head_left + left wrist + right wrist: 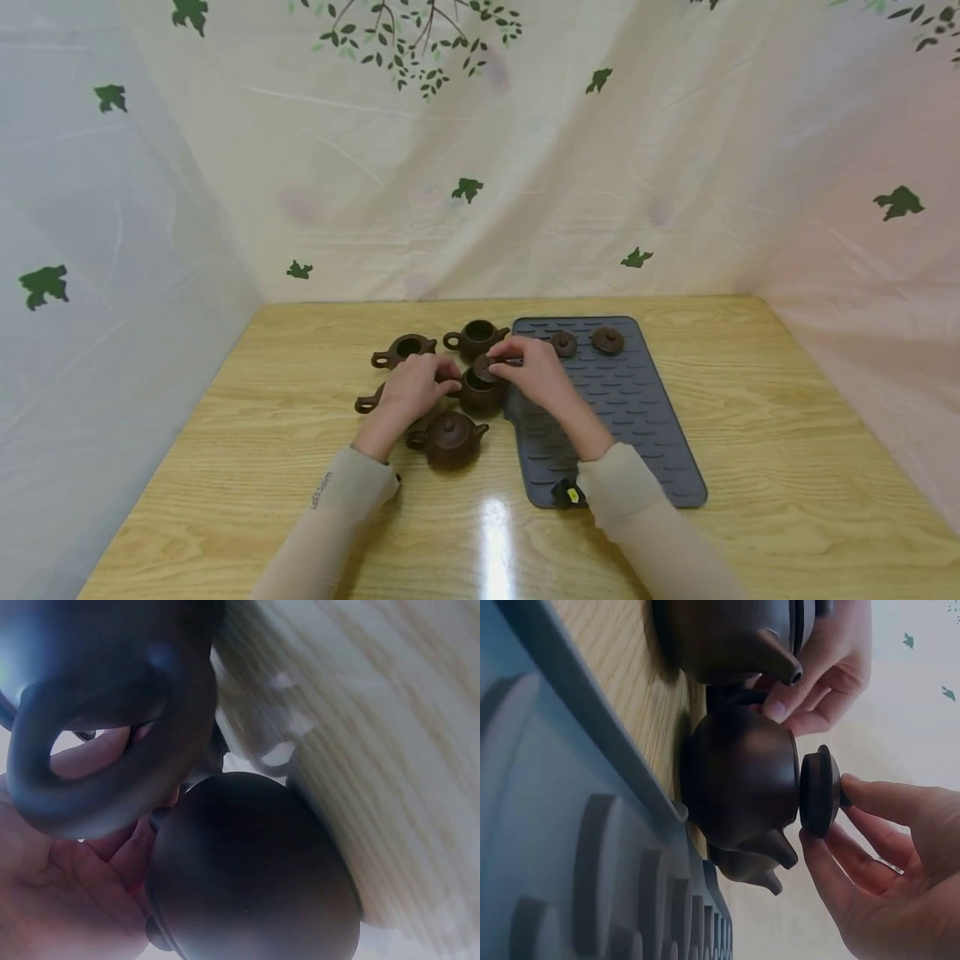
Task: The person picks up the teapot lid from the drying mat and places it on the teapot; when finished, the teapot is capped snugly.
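Observation:
Above the mouth of a dark brown teapot (pixel 480 402), my right hand (pixel 534 372) holds a small round lid (pixel 820 792) by its knob, thumb and fingers around it. The lid is tilted in the head view, close to the rim. My left hand (pixel 411 387) pinches the same teapot's handle, which is mostly hidden behind the fingers. Just in front stands another teapot (pixel 452 442) with its lid on. Behind are two lidless teapots, one at the back (pixel 478 337) and one on the left (pixel 408 346). A further teapot's handle (pixel 367 404) shows beside my left hand.
A grey ridged mat (pixel 615 417) lies to the right of the teapots. Two loose lids, one nearer (pixel 564 344) and one farther right (pixel 608 340), rest at its far end. A patterned cloth (pixel 450 233) hangs behind the wooden table (pixel 225 467).

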Action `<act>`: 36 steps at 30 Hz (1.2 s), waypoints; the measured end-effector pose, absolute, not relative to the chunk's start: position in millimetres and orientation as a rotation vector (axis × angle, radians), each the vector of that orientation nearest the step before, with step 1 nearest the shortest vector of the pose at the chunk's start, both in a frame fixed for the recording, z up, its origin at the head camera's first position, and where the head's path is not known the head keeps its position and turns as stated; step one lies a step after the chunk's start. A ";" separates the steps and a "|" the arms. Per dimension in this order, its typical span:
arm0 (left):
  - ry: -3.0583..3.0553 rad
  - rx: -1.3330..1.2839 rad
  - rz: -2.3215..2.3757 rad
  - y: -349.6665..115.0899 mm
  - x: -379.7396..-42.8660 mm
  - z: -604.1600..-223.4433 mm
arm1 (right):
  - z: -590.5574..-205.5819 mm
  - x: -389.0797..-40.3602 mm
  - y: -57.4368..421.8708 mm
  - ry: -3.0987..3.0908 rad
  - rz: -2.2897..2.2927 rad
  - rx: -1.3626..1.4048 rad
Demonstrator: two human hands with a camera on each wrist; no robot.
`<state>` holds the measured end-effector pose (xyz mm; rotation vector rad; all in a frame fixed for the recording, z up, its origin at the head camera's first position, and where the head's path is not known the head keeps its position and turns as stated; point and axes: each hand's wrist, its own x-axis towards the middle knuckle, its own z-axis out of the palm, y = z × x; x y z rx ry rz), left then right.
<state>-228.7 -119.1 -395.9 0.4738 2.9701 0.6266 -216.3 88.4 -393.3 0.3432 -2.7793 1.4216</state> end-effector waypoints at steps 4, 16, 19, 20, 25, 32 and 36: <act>2.968 0.483 0.628 -118.4 -229.4 -395.0 | -392.6 -216.0 82.7 -2.774 1.466 0.345; 2.963 0.494 0.630 -118.6 -231.7 -392.2 | -396.1 -220.0 74.2 -2.804 1.444 0.327; 2.965 0.496 0.632 -119.0 -232.6 -391.8 | -395.8 -220.2 73.3 -2.816 1.398 0.340; 2.966 0.499 0.631 -119.2 -233.0 -391.8 | -395.7 -220.2 73.0 -2.819 1.384 0.343; 2.963 0.506 0.615 -119.7 -234.6 -391.5 | -395.1 -219.9 71.7 -2.833 1.341 0.360; 2.921 0.491 0.579 -123.0 -234.7 -389.5 | -395.0 -219.4 71.3 -2.842 1.321 0.384; 2.902 0.502 0.624 -127.2 -235.1 -387.3 | -392.9 -219.3 73.9 -2.846 1.323 0.396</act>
